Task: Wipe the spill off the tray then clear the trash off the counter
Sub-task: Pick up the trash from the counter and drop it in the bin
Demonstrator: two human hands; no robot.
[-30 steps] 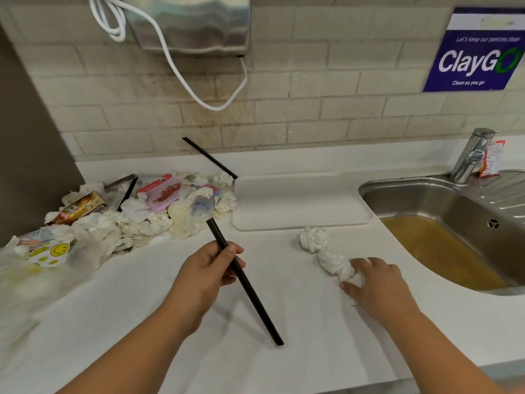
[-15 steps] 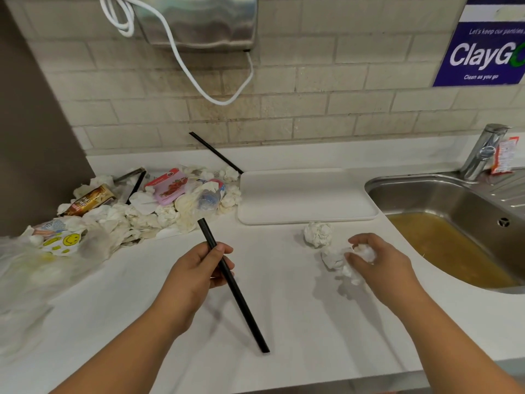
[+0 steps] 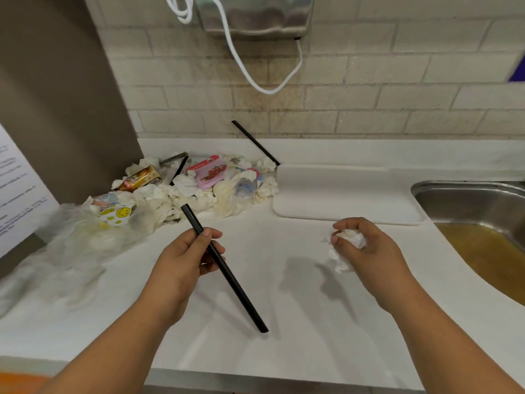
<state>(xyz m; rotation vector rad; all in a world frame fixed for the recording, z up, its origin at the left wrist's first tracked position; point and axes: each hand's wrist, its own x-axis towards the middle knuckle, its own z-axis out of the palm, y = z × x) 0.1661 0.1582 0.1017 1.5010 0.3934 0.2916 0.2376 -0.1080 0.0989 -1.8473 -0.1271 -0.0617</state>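
My left hand (image 3: 181, 258) grips a long black straw (image 3: 235, 282) near its upper end, slanting down to the right above the white counter (image 3: 255, 351). My right hand (image 3: 366, 251) holds crumpled white tissues (image 3: 345, 248) lifted off the counter, with part of them hanging below my fingers. The white tray (image 3: 346, 194) lies flat behind my hands, next to the sink. A pile of trash (image 3: 199, 186) with used tissues, wrappers, a small plastic bottle and another black straw (image 3: 255, 143) sits at the back left.
A steel sink (image 3: 483, 211) holding brownish liquid is at the right. A clear plastic bag (image 3: 71, 243) with a smiley print lies at the left. A wall unit with a white cord (image 3: 255, 81) hangs above. A brown panel bounds the left side.
My right hand gathered the tissue balls off the counter and lifted them. The left hand kept hold of the straw. The view swung left, so the tap and blue sign left the frame.
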